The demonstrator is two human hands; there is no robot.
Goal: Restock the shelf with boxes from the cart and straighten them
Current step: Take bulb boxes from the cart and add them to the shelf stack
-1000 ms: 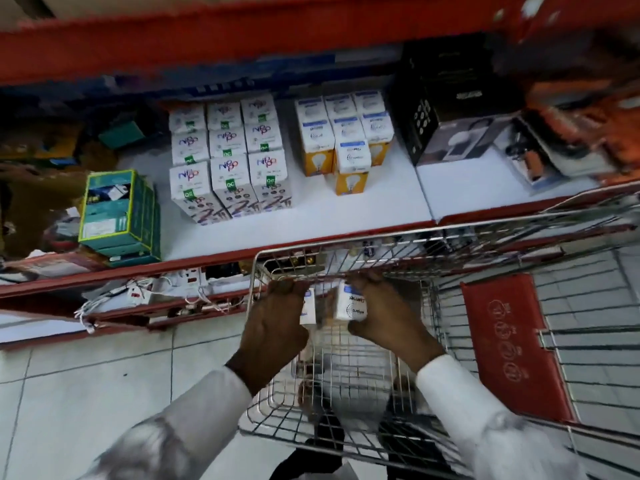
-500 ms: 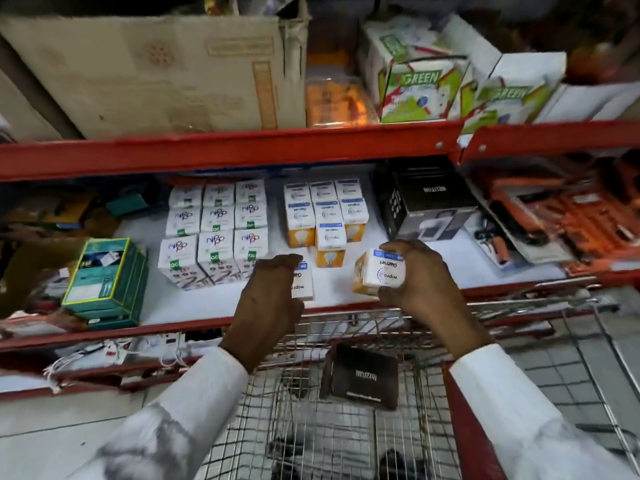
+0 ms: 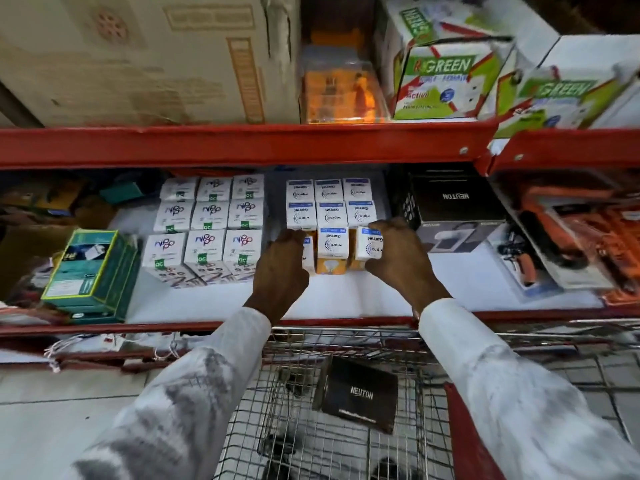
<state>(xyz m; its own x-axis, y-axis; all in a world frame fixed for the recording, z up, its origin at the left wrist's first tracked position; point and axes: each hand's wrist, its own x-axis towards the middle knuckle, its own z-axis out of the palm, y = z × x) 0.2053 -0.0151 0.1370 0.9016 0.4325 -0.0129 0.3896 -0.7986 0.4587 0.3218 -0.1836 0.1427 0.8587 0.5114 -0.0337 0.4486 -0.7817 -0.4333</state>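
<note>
Both hands are at the front row of the Wipro Garnet bulb boxes [image 3: 329, 216] on the white shelf [image 3: 346, 296]. The right hand [image 3: 398, 258] is closed around a bulb box [image 3: 369, 245], upright with its long axis vertical, just right of the front-centre box [image 3: 332, 249] and about touching it. The left hand [image 3: 282, 268] is curled over another box [image 3: 309, 252] on the near left of that centre box; most of it is hidden, so the grip reads as closed but I can't confirm contact. The slots lie straight ahead, far from the wrists, each hand nearest its own side. Boxes are white with a blue top band and an orange base. My read: seat them, then square the row. A black Neuton box [image 3: 358, 393] sits in the wire cart [image 3: 346, 344].
</note>
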